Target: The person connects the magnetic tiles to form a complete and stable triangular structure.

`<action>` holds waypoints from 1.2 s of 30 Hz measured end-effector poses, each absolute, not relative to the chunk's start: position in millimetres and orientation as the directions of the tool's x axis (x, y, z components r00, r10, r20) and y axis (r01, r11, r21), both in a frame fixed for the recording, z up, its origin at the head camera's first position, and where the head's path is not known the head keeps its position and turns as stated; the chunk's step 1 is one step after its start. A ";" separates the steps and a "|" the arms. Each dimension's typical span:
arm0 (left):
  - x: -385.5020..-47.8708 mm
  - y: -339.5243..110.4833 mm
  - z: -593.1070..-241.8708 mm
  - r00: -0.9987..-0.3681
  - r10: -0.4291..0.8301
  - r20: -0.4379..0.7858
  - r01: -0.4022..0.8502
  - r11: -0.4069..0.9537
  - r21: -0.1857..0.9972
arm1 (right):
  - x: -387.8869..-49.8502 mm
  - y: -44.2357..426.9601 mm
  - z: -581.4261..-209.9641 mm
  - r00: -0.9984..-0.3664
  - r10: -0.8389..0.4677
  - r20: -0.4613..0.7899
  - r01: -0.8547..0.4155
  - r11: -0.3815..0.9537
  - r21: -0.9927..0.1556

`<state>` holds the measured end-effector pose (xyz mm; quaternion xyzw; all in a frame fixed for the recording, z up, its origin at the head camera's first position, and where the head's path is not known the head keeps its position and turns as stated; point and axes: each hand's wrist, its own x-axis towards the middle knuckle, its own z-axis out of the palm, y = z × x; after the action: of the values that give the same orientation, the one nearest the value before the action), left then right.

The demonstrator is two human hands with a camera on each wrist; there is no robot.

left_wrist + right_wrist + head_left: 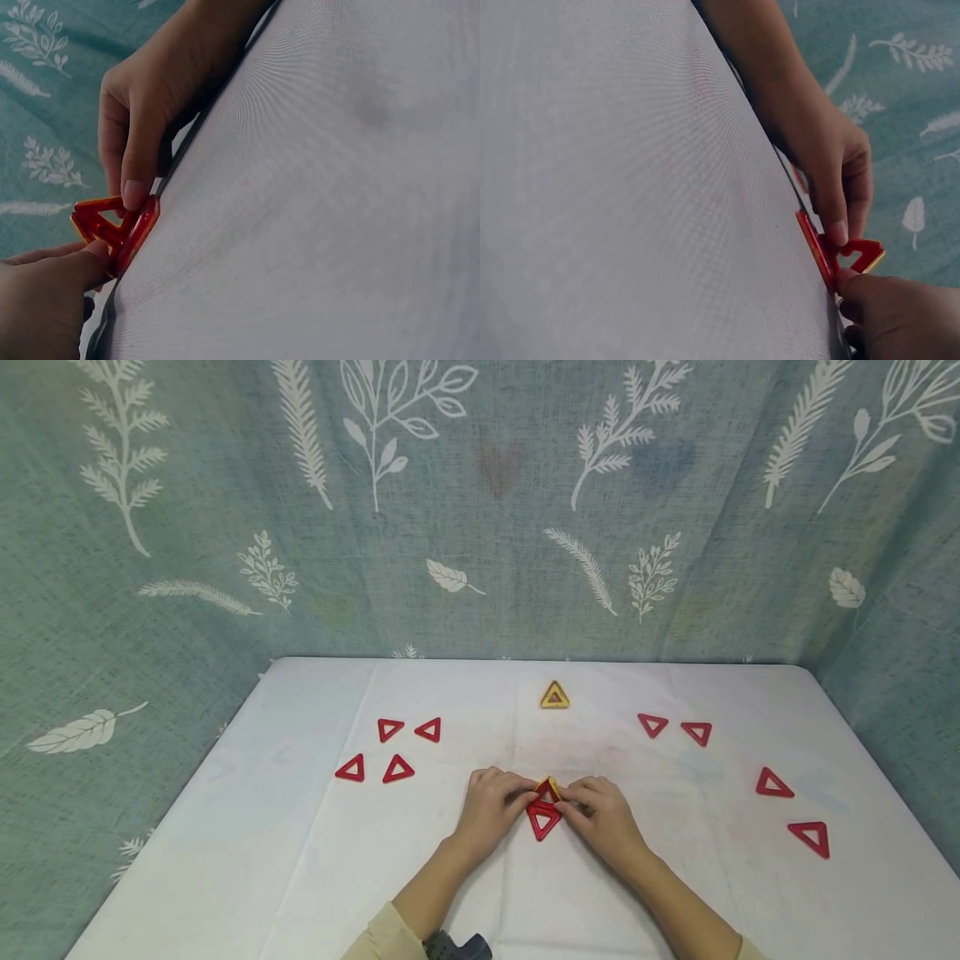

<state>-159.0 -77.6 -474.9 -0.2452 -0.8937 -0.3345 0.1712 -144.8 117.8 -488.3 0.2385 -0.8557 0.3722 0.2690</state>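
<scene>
Near the front middle of the white table, both hands pinch a small standing structure of triangular frame tiles, red and yellow (553, 783). Its red face (112, 233) leans up from the table in the left wrist view. Thumb and fingers of my left hand (487, 807) hold its left side. On the right side, my right hand (604, 827) grips it the same way. Against its base, toward me, lies a flat red triangle tile (551, 823), point toward me. The right wrist view shows this red tile (815, 250) edge-on; fingertips behind the structure are partly hidden.
Several red triangle tiles (397, 776) lie to the left. More red triangle tiles (821, 838) are spread along the right. At the back middle sits a yellow triangle piece (554, 704) with red inside. A patterned green curtain (480, 527) hangs behind the table (420, 893).
</scene>
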 end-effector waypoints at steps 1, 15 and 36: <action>-159.1 -77.9 -475.0 -0.825 0.322 0.465 0.549 0.651 0.524 | -144.6 117.8 -487.9 -0.744 -0.207 0.635 -0.607 0.606 -0.514; -162.7 -81.8 -480.7 -0.861 0.338 0.381 0.508 0.616 0.602 | -143.9 129.8 -479.9 -0.849 -0.326 0.416 -0.528 0.530 -0.664; -163.5 -106.5 -445.1 -0.886 0.453 -0.098 0.329 0.764 0.554 | -149.5 139.1 -479.3 -0.881 -0.396 0.258 -0.445 0.511 -0.735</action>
<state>-163.5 -106.5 -445.1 -0.2098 -0.9324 -0.2716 -0.1137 -149.5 139.1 -479.3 0.2421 -0.8688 0.4311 0.0286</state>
